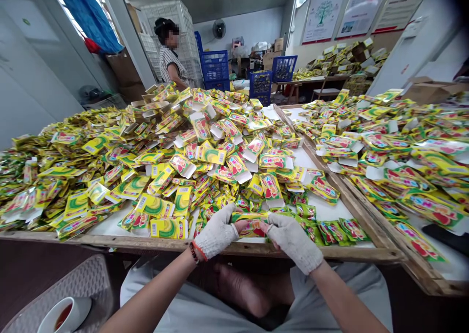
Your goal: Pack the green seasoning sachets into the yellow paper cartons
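Note:
Between my two gloved hands is a small yellow, green and red printed box, held level over the table's front edge. My left hand, in a white knit glove with bare fingertips, grips its left end. My right hand, gloved the same way, grips the right end. Small green candy packets lie in a row to the right of my right hand. Just beyond the hands, a big heap of similar yellow boxes covers the white tabletop, some with white end flaps standing open.
A wooden strip divides the table, with another heap of boxes beyond it. A dark phone-like object lies at right. A cup of brown liquid stands on a stool at lower left. One person is behind the heap, near blue crates.

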`<state>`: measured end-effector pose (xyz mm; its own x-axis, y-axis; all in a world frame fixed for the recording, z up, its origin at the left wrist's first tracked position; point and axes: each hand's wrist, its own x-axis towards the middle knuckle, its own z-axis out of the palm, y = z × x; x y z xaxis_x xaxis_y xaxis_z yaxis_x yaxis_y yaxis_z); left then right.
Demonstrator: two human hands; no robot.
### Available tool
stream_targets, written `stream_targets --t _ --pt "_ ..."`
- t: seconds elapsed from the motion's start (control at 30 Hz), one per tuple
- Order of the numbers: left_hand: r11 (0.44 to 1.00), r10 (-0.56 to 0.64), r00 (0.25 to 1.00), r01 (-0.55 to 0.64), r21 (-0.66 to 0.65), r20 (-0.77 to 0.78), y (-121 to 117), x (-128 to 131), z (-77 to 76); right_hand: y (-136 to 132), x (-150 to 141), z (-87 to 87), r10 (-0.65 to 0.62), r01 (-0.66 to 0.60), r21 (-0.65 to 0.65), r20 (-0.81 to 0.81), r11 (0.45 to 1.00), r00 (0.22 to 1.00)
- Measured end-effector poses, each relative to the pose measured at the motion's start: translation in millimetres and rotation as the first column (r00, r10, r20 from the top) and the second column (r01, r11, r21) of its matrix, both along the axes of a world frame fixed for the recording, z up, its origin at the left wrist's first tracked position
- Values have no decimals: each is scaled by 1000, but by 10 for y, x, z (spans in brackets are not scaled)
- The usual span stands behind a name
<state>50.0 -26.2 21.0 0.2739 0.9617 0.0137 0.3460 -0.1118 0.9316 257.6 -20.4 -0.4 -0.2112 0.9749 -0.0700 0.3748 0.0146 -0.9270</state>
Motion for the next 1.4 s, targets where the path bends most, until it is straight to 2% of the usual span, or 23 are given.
stream_targets --t 0.07,0.1,0.13,0.17,0.2,0.23,0.27,0.33,0.37,0.4,0.43,0.5,0.57,0.67,0.83,0.9,1.0,1.1,1.17,1.23,1.27,1.33,1.4 --pt "993 28 993 -15 118 -110 114 -52 39 82 157 112 -131 122 -49 -256 991 958" --pt "980 84 975 -43 195 -207 191 -95 56 126 258 193 -212 205 -62 -435 977 875" --pt "959 165 931 -74 274 -326 276 -145 69 168 365 283 -272 293 -67 -607 954 747" --pt "937 241 858 -84 340 -453 362 -200 73 205 469 371 -288 370 -56 -739 927 609" --pt "926 287 765 -67 372 -576 444 -253 68 235 562 447 -272 423 -33 -810 905 519" --pt "927 300 672 -39 372 -677 516 -303 54 255 637 500 -252 456 -1 -835 890 489" --pt "936 288 597 -10 352 -749 573 -345 35 266 687 522 -248 471 33 -816 882 522" --pt "952 248 519 26 304 -818 631 -403 1 265 713 463 -292 443 98 -625 891 724" --pt "954 238 515 35 298 -823 634 -422 -5 260 695 387 -311 408 139 -446 902 839" --pt "952 240 520 39 303 -820 621 -435 3 255 663 291 -320 363 194 -224 911 921" --pt "949 248 517 40 313 -819 598 -446 23 251 623 185 -325 311 257 10 915 946" --pt "935 280 518 44 352 -808 537 -463 92 253 542 -16 -334 191 362 389 912 858" --pt "916 312 535 49 398 -785 485 -476 159 264 480 -158 -337 113 379 598 918 727" --pt "925 274 559 68 373 -782 463 -487 155 279 438 -237 -301 81 324 716 943 630" --pt "959 153 590 103 263 -793 520 -481 -50 257 446 -195 -258 37 292 771 956 583" --pt "959 131 626 115 257 -769 531 -483 -76 245 452 -178 -226 -9 280 794 960 564" --pt "954 131 689 108 279 -713 523 -504 -19 230 465 -176 -231 -33 307 781 951 580" --pt "944 190 766 28 328 -614 500 -512 59 194 491 -178 -292 -54 426 702 903 650" --pt "946 229 875 -97 309 -426 471 -470 78 150 497 -153 -321 -46 514 601 857 732" --pt "963 230 966 -210 167 -113 416 -362 66 92 466 -99 -337 59 533 442 844 831" --pt "971 227 973 -230 67 48 376 -283 52 63 429 -63 -333 131 492 350 861 876" --pt "971 235 933 -214 -105 272 266 -89 17 12 314 15 -291 225 337 162 914 943" --pt "959 261 892 -196 -203 370 132 111 -18 -16 167 82 -214 202 210 33 956 976"
